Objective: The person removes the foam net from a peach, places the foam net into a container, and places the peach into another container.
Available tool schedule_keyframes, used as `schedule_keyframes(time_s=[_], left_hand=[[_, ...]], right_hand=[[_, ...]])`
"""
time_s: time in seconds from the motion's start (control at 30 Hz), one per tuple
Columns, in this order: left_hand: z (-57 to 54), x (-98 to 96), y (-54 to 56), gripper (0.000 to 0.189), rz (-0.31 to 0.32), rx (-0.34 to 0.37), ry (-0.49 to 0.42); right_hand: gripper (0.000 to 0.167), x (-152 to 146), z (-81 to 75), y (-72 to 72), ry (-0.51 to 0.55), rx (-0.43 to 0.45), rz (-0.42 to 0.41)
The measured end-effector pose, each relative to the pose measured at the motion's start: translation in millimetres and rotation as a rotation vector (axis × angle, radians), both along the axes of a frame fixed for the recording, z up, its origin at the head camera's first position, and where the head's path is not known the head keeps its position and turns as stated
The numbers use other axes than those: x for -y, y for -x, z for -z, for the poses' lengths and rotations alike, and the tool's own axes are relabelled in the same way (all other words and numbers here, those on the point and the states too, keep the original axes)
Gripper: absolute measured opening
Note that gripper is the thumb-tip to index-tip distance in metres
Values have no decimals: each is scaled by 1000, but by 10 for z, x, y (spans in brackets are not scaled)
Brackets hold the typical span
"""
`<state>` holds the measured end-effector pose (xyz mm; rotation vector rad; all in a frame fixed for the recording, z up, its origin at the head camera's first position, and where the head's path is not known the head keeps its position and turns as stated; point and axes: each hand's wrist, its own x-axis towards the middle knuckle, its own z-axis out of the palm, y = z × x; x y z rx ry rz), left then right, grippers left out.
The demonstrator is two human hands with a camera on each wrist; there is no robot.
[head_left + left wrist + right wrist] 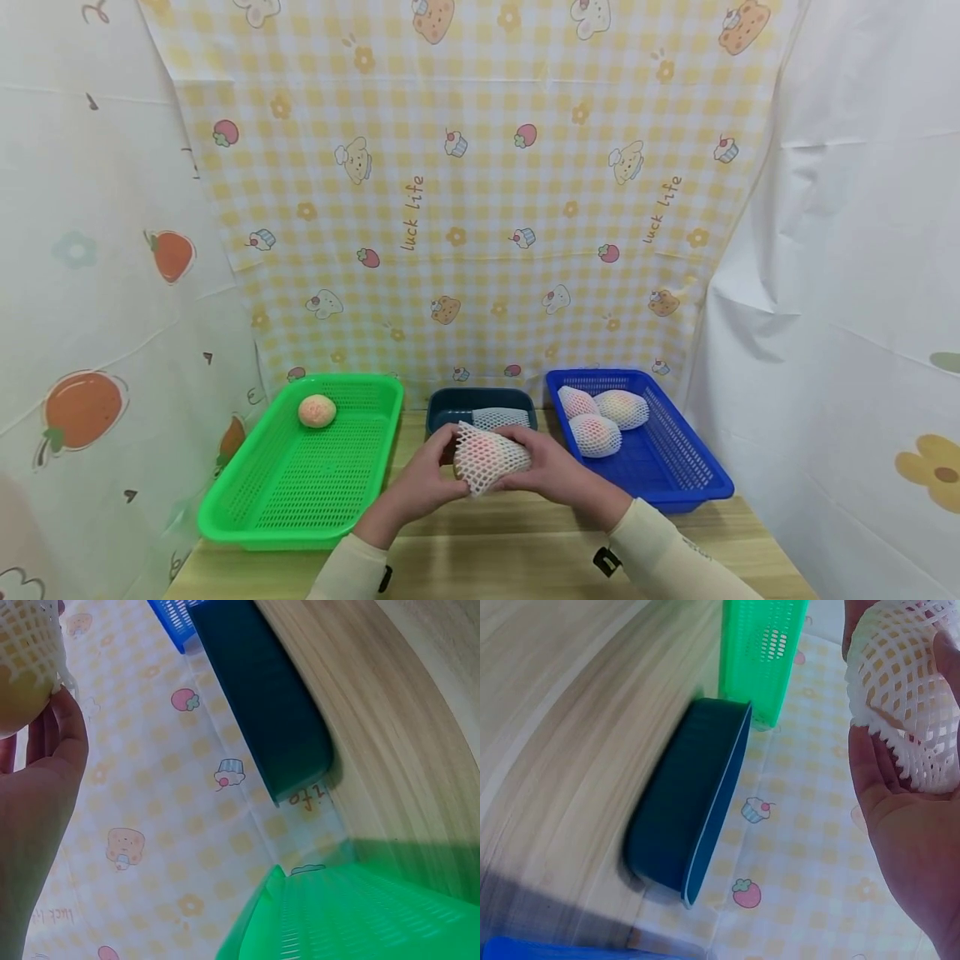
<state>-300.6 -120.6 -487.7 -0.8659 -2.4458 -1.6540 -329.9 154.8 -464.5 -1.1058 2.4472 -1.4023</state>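
Above the table's middle both hands hold a peach (16, 701) partly wrapped in a white foam net (491, 458). My left hand (423, 485) grips it from the left, at the net's open, frilled edge. In the left wrist view, the peach's yellowish end sticks out of the net near the left fingers (69, 724). From the other side my right hand (555, 473) grips the netted part, its fingers and thumb curled round it. Just behind the hands is a dark teal tray (448, 402) with white foam netting (501, 417) in it.
At the left stands a green basket (322, 479) holding one bare pinkish peach (317, 411). A blue basket (645, 475) at the right holds three netted fruits (596, 435). A checked cloth (495, 200) hangs behind the wooden table (480, 554).
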Motion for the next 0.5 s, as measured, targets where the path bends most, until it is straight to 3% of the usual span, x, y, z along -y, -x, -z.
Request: schedule_keyframes(time_s=[0.27, 0.5], left_hand=[[-40, 35, -31, 67, -26, 29, 2], [-14, 87, -16, 64, -12, 25, -15]], right_hand=[[52, -38, -34, -11, 1, 8, 31], [29, -72, -60, -7, -32, -21, 53]])
